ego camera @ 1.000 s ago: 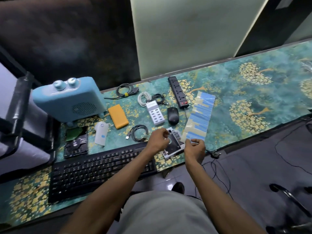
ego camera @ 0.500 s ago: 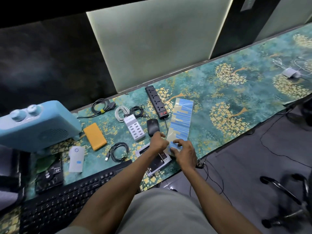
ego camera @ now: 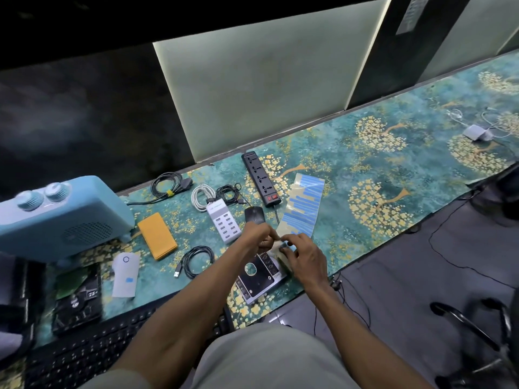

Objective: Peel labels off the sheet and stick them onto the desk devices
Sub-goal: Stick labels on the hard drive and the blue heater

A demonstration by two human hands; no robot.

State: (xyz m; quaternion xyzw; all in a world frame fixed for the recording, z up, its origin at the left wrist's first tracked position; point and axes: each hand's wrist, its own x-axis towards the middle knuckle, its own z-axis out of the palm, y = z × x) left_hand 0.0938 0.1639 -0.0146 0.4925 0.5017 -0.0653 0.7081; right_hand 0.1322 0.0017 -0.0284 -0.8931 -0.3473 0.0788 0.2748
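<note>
While the view has swung further right since half a second ago, so that more of the patterned desk [ego camera: 393, 169] shows and the keyboard [ego camera: 92, 352] has slid toward the lower left edge, the items on it lie in the same arrangement. The blue heater [ego camera: 70, 217] stands at far left, with the hard drive [ego camera: 77, 301] in front of it. The label sheet [ego camera: 303, 209] lies flat between the power strip [ego camera: 261, 178] and the desk's near edge, its near end under the hands. The drive caddy [ego camera: 259, 275] lies just left of that end, partly under the left forearm. The orange case [ego camera: 157, 235], USB hub [ego camera: 223, 220], white device [ego camera: 126, 272] bearing one blue label, and mouse [ego camera: 254, 214] are unmoved. Both hands have closed together at the sheet's near end: the left hand [ego camera: 257, 238] has its fingers curled and pinches the sheet's corner, where earlier it sat a little apart; the right hand [ego camera: 302, 255] rests on the sheet end, fingertips pinching at a blue label [ego camera: 290, 245], mostly hidden beneath them.
</note>
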